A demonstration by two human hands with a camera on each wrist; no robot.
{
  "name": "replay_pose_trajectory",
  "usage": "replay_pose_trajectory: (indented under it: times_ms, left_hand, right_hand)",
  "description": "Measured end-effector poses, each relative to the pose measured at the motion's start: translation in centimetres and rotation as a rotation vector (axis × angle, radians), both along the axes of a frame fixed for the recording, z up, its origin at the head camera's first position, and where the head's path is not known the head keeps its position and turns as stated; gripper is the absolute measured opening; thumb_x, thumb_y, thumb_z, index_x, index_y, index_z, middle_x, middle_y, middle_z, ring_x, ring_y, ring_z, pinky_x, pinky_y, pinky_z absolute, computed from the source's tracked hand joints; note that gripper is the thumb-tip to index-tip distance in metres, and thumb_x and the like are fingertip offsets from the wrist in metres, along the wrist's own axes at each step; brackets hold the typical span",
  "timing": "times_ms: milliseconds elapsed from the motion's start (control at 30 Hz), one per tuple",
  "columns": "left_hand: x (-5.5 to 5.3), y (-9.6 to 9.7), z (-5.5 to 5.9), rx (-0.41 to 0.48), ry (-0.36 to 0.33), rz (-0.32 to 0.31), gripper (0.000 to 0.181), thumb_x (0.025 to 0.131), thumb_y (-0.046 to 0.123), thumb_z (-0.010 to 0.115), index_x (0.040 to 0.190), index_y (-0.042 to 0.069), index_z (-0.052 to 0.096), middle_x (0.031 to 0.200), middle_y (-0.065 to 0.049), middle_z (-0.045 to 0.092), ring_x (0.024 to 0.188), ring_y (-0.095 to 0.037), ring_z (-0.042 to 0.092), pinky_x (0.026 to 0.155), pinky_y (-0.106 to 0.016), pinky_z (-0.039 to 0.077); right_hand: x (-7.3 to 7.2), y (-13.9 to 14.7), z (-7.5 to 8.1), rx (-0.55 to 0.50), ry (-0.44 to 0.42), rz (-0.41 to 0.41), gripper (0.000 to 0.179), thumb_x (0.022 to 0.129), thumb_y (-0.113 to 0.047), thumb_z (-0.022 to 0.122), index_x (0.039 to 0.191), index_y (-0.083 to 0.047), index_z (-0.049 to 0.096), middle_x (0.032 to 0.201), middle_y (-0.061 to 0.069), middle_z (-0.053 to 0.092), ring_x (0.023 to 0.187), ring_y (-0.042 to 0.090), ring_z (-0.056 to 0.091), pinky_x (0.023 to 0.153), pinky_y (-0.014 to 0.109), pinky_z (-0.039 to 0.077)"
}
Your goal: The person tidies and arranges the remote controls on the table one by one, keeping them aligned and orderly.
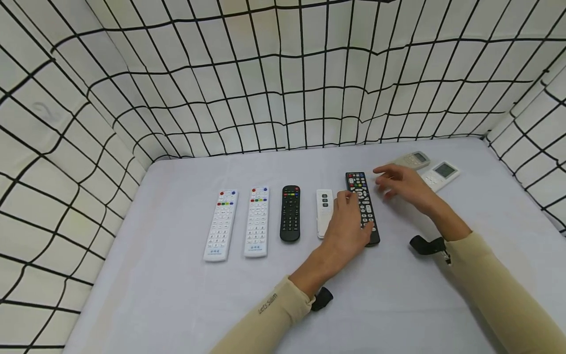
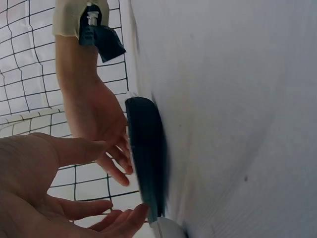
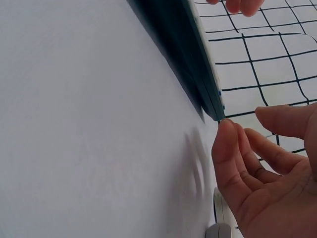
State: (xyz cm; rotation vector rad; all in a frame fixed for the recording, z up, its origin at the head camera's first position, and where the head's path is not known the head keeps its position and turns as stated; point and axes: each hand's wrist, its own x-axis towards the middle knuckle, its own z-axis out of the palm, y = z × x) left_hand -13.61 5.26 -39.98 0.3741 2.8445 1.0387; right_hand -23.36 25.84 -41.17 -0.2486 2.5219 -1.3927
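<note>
A long black remote control point(image 1: 367, 209) with many buttons lies on the white-covered table. Over its lower part is my left hand point(image 1: 347, 223), thumb and fingers spread apart and curled round nothing. In the left wrist view, a fingertip of that hand comes right at the side of the black remote point(image 2: 145, 148). My right hand point(image 1: 404, 187) hovers to the right of the remote's upper half, fingers loosely bent and holding nothing. Seen from the right wrist, its fingertips overlap the end of the remote point(image 3: 198, 64). A small white remote point(image 1: 324, 211) lies beside the left hand, partly hidden by it.
Further left lie a shorter black remote point(image 1: 290, 214) and two white remotes, one inner point(image 1: 256, 226) and one outer point(image 1: 220, 228). Behind the right hand are a beige remote point(image 1: 413, 160) and a white remote with a screen point(image 1: 442, 174). Black-grid netting point(image 1: 305, 93) encloses the table's back and sides.
</note>
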Motion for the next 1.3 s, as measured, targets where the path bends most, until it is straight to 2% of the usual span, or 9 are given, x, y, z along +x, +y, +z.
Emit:
replay_pose_trajectory:
  times_ms: [100, 233, 433, 533, 667, 767, 967, 1133, 1300]
  left_hand:
    - [-0.5, 0.2, -0.2, 0.006, 0.022, -0.002, 0.064, 0.099, 0.023, 0.071, 0.154, 0.002, 0.044, 0.155, -0.013, 0.040, 0.138, -0.022, 0.044, 0.110, -0.029, 0.049]
    - [-1.0, 0.6, -0.3, 0.050, 0.060, -0.020, 0.058, 0.100, 0.020, 0.069, 0.152, 0.004, 0.048, 0.155, -0.012, 0.043, 0.141, -0.021, 0.045, 0.110, -0.029, 0.050]
    - [-1.6, 1.8, 0.1, 0.096, 0.103, -0.027, 0.049, 0.101, 0.018, 0.067, 0.147, 0.007, 0.053, 0.149, -0.008, 0.049, 0.144, -0.019, 0.045, 0.114, -0.025, 0.046]
    - [-1.9, 2.6, 0.1, 0.094, 0.103, -0.023, 0.047, 0.101, 0.018, 0.067, 0.145, 0.008, 0.055, 0.145, -0.007, 0.051, 0.140, -0.017, 0.047, 0.114, -0.022, 0.045]
    - [-2.1, 3.7, 0.0, 0.115, 0.090, -0.034, 0.046, 0.102, 0.018, 0.066, 0.145, 0.008, 0.055, 0.141, -0.007, 0.052, 0.137, -0.017, 0.050, 0.114, -0.022, 0.044]
    - [-2.2, 4.4, 0.0, 0.120, 0.099, -0.043, 0.046, 0.102, 0.017, 0.066, 0.145, 0.007, 0.056, 0.141, -0.008, 0.053, 0.136, -0.017, 0.051, 0.113, -0.022, 0.045]
    - [-2.7, 5.5, -0.2, 0.127, 0.068, -0.038, 0.048, 0.102, 0.017, 0.066, 0.146, 0.006, 0.054, 0.144, -0.009, 0.051, 0.137, -0.017, 0.052, 0.112, -0.021, 0.046]
    - [-2.9, 6.2, -0.6, 0.128, 0.035, -0.034, 0.050, 0.101, 0.018, 0.066, 0.148, 0.006, 0.052, 0.147, -0.011, 0.049, 0.136, -0.019, 0.056, 0.111, -0.022, 0.048]
    - [-2.9, 6.6, -0.8, 0.133, 0.004, -0.022, 0.050, 0.101, 0.018, 0.067, 0.148, 0.006, 0.052, 0.148, -0.011, 0.049, 0.126, -0.017, 0.062, 0.101, -0.019, 0.052]
  right_hand:
    - [0.0, 0.7, 0.1, -0.040, 0.046, -0.027, 0.045, 0.107, -0.025, 0.059, 0.144, 0.000, 0.056, 0.117, 0.023, 0.068, 0.090, 0.009, 0.067, 0.075, 0.029, 0.061]
    - [-0.2, 1.6, 0.2, -0.079, 0.102, -0.077, 0.043, 0.107, -0.023, 0.060, 0.140, 0.003, 0.057, 0.108, 0.006, 0.070, 0.088, 0.004, 0.066, 0.073, 0.026, 0.061]
    - [-0.5, 3.0, 0.5, -0.087, 0.118, -0.166, 0.044, 0.107, -0.027, 0.058, 0.141, 0.001, 0.057, 0.100, -0.015, 0.067, 0.089, 0.001, 0.066, 0.074, 0.020, 0.059]
    - [-0.8, 3.5, 0.4, -0.088, 0.118, -0.184, 0.044, 0.108, -0.027, 0.057, 0.142, 0.001, 0.056, 0.101, -0.018, 0.065, 0.090, 0.001, 0.066, 0.075, 0.019, 0.059]
    - [-1.1, 3.9, 0.1, -0.054, 0.109, -0.216, 0.046, 0.109, -0.029, 0.055, 0.144, 0.000, 0.054, 0.118, -0.004, 0.064, 0.095, 0.004, 0.064, 0.076, 0.018, 0.059]
    - [-1.1, 4.4, 0.1, -0.040, 0.111, -0.249, 0.046, 0.109, -0.028, 0.054, 0.145, -0.001, 0.054, 0.122, -0.001, 0.061, 0.097, 0.005, 0.062, 0.077, 0.016, 0.058]
    - [-1.1, 5.5, 0.2, -0.046, 0.143, -0.319, 0.046, 0.108, -0.028, 0.057, 0.144, -0.001, 0.055, 0.103, -0.023, 0.058, 0.094, -0.001, 0.062, 0.075, 0.012, 0.056]
    - [-1.1, 6.5, 0.1, -0.012, 0.140, -0.375, 0.049, 0.107, -0.031, 0.057, 0.146, -0.001, 0.053, 0.105, -0.025, 0.055, 0.094, -0.006, 0.059, 0.076, 0.010, 0.054]
    - [-1.2, 7.4, 0.1, 0.025, 0.143, -0.421, 0.046, 0.107, -0.029, 0.057, 0.145, -0.002, 0.054, 0.101, -0.026, 0.054, 0.092, -0.005, 0.058, 0.074, 0.010, 0.053]
